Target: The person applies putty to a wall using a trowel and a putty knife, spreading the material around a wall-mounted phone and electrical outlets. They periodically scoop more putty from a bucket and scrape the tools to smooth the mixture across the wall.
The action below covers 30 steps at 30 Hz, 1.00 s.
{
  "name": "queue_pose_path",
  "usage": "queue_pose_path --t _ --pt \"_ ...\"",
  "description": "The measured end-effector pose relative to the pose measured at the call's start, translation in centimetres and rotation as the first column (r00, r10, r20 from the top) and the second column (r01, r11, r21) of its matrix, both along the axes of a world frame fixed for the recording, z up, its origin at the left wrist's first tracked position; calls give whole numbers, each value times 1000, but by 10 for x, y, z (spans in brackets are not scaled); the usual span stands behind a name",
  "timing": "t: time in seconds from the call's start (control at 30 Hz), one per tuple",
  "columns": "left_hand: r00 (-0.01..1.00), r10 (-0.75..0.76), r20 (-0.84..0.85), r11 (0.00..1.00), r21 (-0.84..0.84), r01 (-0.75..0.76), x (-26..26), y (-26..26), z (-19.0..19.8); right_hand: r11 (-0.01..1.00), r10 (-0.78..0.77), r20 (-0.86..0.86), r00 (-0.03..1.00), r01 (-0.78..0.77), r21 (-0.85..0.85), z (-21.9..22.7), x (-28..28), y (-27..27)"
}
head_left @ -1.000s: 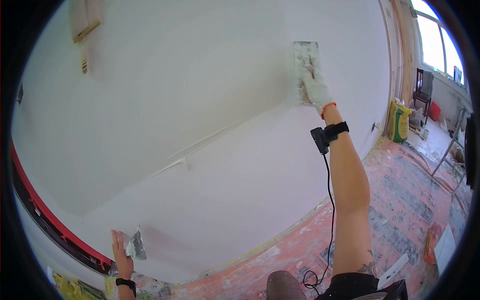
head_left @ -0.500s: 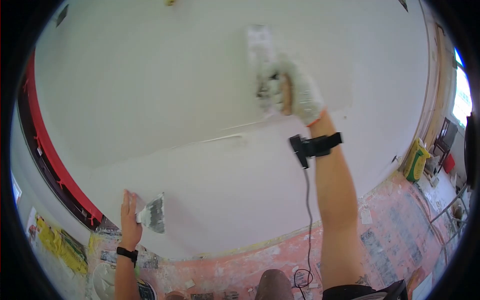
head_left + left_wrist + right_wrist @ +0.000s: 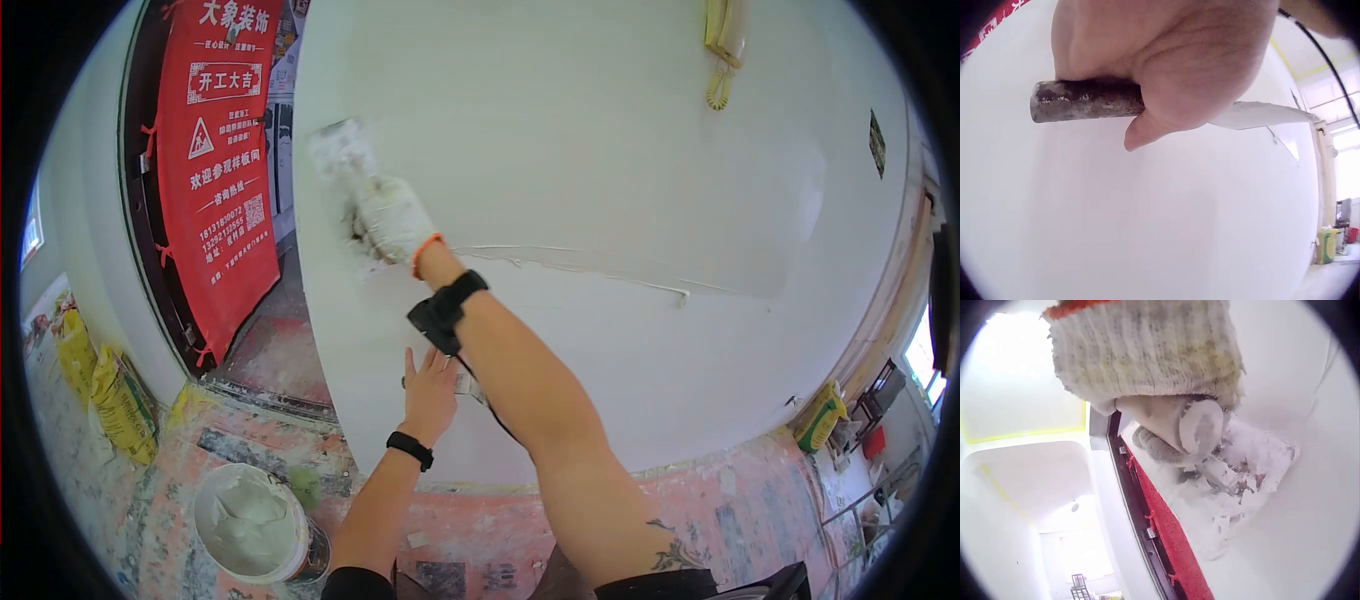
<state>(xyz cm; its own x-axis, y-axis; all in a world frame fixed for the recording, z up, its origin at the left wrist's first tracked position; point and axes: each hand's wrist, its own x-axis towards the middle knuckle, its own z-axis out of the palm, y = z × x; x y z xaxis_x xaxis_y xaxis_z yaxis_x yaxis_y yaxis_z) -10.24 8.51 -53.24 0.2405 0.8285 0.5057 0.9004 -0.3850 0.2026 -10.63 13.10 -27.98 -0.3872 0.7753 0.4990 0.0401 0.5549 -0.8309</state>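
The gloved right hand [image 3: 397, 218] grips the handle of a plaster-smeared trowel [image 3: 342, 148] held against the white wall [image 3: 600, 340], near its left edge. In the right wrist view the glove [image 3: 1147, 356] wraps the handle [image 3: 1200, 428] above the trowel's coated plate [image 3: 1241, 469]. Below the right forearm, the bare left hand [image 3: 432, 398] is by the wall, its putty knife partly hidden. The left wrist view shows that hand [image 3: 1185, 62] curled round a dark handle [image 3: 1085, 100], with the blade [image 3: 1260, 115] beyond it. A raised plaster ridge [image 3: 600, 272] crosses the wall.
A bucket of white compound [image 3: 250, 525] stands on the stained floor at lower left. A red banner [image 3: 215, 180] hangs in the doorway left of the wall. Yellow bags [image 3: 125, 405] lie farther left. A yellow intercom handset [image 3: 728, 35] hangs at upper right.
The right hand and trowel have swept left across the wall to its left edge. The view has turned left, bringing the banner and bucket into sight. The left hand now appears beneath the right forearm.
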Motion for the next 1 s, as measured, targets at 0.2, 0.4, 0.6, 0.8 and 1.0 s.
queue_pose_path --t 0.2,0.4,0.6,0.8,1.0 --pt "997 -42 63 997 73 37 -1 3 -6 996 -34 255 966 55 -77 -15 35 -37" --pt "1000 -16 10 987 158 14 8 2 -2 977 176 -577 798 -212 4 -59 315 -93" --pt "993 73 -95 982 182 -55 26 -1 2 992 78 -939 334 64 106 -117 583 -108" --pt "998 57 -28 996 65 -55 40 -8 6 960 65 -944 323 238 147 -118 706 -72" --pt "990 102 -99 994 49 -97 32 -10 2 961 -255 -912 322 193 -200 -229 700 -78"
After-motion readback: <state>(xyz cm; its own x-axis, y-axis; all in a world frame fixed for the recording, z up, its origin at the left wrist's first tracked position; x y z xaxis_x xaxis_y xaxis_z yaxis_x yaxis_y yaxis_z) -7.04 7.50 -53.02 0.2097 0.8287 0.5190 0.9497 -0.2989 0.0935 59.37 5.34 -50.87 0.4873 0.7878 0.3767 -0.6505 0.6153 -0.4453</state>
